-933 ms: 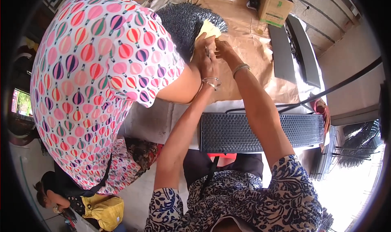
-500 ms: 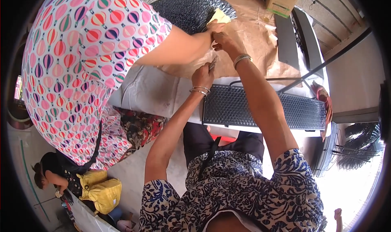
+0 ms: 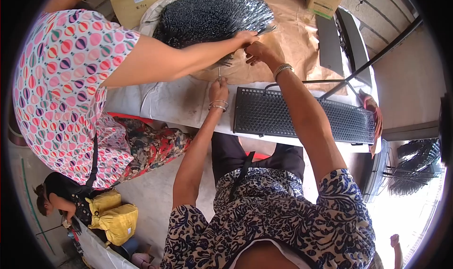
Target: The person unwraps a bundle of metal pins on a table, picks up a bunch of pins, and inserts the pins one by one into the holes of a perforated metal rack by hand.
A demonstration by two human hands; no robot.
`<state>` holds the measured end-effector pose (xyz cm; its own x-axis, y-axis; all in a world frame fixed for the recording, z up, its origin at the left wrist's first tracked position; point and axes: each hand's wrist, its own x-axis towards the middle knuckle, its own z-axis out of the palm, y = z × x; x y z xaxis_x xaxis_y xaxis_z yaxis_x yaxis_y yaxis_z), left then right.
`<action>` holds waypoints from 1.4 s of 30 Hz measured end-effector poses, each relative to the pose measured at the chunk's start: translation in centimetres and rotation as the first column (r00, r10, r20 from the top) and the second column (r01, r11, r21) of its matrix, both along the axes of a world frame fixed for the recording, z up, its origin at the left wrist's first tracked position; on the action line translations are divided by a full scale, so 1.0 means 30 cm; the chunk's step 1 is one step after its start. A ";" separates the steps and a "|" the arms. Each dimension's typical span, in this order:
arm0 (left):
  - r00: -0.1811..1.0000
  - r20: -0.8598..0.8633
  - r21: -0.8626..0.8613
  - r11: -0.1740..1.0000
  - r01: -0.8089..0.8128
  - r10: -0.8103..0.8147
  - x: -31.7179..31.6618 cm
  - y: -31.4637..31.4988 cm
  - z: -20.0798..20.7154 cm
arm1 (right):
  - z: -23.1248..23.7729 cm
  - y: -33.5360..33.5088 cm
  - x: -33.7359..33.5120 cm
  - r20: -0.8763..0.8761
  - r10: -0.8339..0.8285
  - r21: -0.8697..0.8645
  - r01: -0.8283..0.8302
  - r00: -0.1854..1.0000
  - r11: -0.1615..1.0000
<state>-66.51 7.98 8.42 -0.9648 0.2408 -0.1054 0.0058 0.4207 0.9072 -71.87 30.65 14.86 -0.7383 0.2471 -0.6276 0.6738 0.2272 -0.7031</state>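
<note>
The left hand, closed round a slim metal tool, has drawn left, leaving the half-curled right hand, hold unclear, at the co-worker's hand.

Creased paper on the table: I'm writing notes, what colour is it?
The paper is brown; head view shows it best.

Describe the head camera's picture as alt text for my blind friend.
The wearer's right hand is close beside a co-worker's hand at the edge of a dark heap of thin strands on brown paper; the left hand holds a slim object. A dark perforated panel lies nearer the wearer.
</note>
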 end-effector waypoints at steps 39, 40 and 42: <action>0.657 0.715 0.330 0.714 -0.617 0.238 -0.584 0.099 -0.205 | -0.165 -0.180 -0.085 -0.278 -0.170 -0.080 0.154 0.945 0.985; 0.649 0.728 0.309 0.741 -0.597 0.219 -0.584 0.116 -0.199 | -0.169 -0.161 -0.081 -0.233 -0.099 -0.198 0.052 0.968 0.979; 0.706 0.698 0.374 0.778 -0.505 0.122 -0.643 -0.009 -0.241 | -0.142 -0.216 -0.093 -0.135 -0.053 -0.292 0.011 0.989 0.956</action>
<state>-85.80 7.69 1.19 -0.7500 0.1341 -0.6477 -0.6593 -0.2315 0.7154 -74.67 24.18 10.61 -0.8184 0.0950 -0.5668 0.5676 -0.0204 -0.8230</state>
